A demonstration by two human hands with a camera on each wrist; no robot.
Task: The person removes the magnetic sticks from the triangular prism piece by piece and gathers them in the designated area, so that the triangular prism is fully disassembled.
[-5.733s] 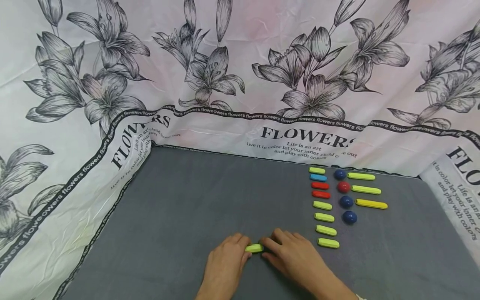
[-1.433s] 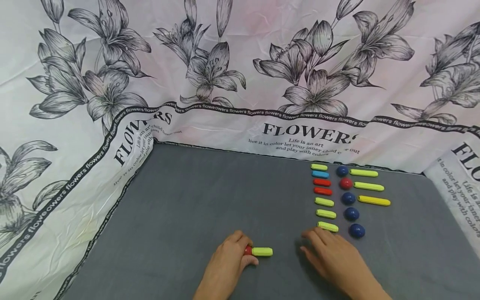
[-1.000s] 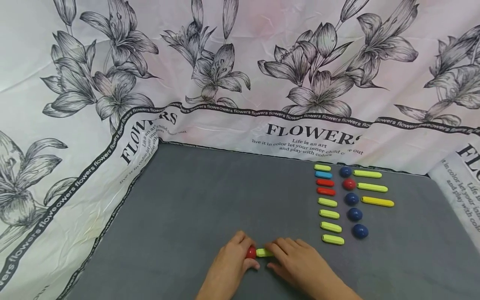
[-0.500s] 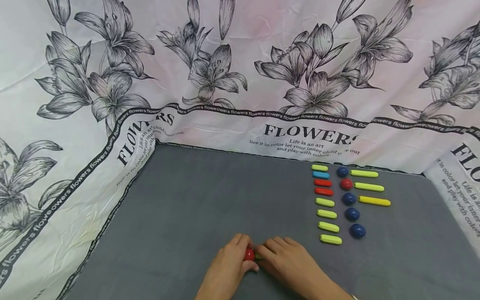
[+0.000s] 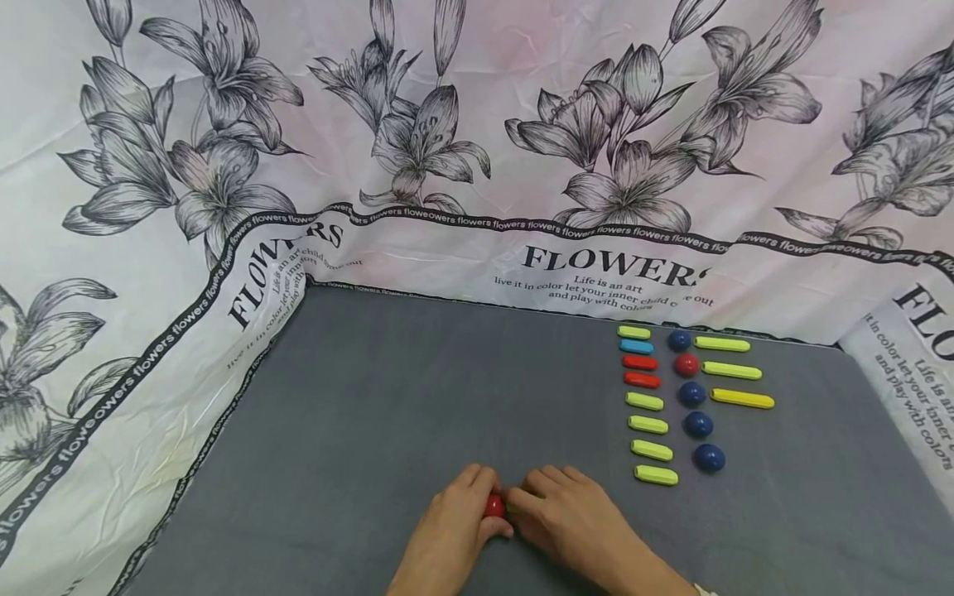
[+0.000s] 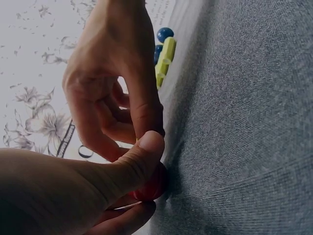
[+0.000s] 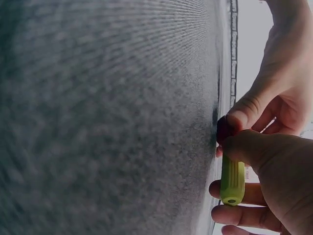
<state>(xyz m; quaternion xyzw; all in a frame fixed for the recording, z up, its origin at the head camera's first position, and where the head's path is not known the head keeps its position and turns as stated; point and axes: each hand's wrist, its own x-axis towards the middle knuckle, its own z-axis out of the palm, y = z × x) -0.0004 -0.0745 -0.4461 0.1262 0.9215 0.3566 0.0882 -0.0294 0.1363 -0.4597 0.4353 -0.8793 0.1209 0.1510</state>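
Note:
In the head view, my left hand [image 5: 450, 523] pinches a red ball [image 5: 493, 505] between thumb and fingers, low over the grey cloth. My right hand [image 5: 575, 517] stands right beside it, its curled fingers hiding most of what it grips. The right wrist view shows that thing: a short yellow-green ribbed rod [image 7: 232, 181], one end meeting the red ball. Thumb and fingers of the right hand lie round the rod, and its far end sticks out. In the left wrist view the red ball [image 6: 153, 185] shows under the left thumb, close to the cloth.
To the right, a column of short rods [image 5: 648, 425] in yellow-green, blue and red lies on the grey cloth [image 5: 358, 397]. Beside it runs a row of blue balls [image 5: 699, 425] with one red ball [image 5: 686, 364], then longer yellow rods [image 5: 742, 399]. A flower-printed sheet [image 5: 462, 248] borders the cloth.
The right hand has come left from beside the short rods and taken hold of the yellow-green rod. Since the oldest frame, a red ball has appeared in the left hand and another blue ball in the row.

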